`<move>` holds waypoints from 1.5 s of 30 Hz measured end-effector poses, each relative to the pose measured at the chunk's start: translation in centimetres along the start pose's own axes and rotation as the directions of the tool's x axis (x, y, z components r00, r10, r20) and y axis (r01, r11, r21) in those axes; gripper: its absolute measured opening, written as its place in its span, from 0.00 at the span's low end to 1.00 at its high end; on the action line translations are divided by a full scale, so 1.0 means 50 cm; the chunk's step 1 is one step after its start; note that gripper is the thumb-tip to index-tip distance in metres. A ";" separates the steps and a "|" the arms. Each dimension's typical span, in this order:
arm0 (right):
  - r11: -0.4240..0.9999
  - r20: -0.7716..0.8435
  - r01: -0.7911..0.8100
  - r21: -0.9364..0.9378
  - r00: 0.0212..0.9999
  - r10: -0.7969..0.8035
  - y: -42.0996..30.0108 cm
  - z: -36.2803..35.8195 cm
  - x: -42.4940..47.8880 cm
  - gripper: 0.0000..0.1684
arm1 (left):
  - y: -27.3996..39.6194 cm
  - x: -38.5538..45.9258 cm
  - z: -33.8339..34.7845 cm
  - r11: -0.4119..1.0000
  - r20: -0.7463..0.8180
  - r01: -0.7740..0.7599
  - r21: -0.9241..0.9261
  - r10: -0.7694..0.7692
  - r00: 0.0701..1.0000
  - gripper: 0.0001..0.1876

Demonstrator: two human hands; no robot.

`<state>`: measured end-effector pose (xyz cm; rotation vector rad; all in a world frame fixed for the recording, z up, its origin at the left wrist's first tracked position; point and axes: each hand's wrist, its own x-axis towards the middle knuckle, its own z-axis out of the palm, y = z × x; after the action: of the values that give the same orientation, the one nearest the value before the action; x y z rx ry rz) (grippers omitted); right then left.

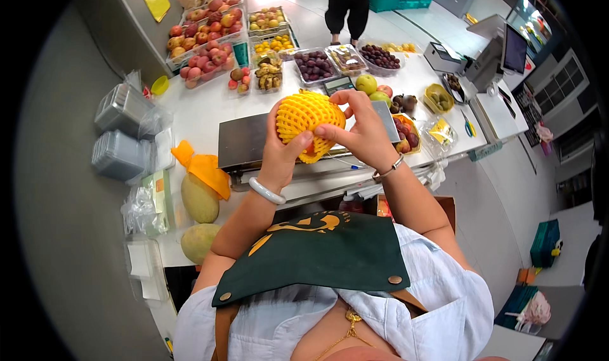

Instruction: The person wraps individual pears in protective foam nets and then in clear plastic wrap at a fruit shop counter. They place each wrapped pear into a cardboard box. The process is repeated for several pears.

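A round fruit in a yellow foam net sleeve (309, 123) is held up between both hands, above a metal counter scale (245, 139). My left hand (284, 151) grips its left side, with the thumb on its front. On the right side, my right hand (357, 128) has its thumb and fingers on the net. A little reddish skin shows through near the thumbs; the net hides most of the fruit. Behind the hands lie a calculator (338, 85) and green apples (366, 83). A basket of dark red fruit (407, 132) stands to the right of my right hand.
Two melons (200, 199) lie at the left, one beside orange wrapping (209, 170). Stacked clear plastic containers (121, 154) stand farther left. Trays of plums (315, 66) and apples (207, 63) line the far side. Scissors (468, 124) lie at the right. A person (347, 9) stands beyond the counter.
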<state>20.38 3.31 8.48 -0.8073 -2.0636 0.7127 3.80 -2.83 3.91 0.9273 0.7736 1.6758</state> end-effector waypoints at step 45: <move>-0.209 0.444 -0.400 0.892 0.862 0.245 0.044 0.001 -0.096 0.34 | 0.026 0.009 0.023 0.417 0.655 -0.724 0.549 0.323 0.683 0.36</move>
<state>23.31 1.14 4.62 -0.2662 -0.6240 2.2932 4.11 -2.69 5.70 2.3662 0.9398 1.4838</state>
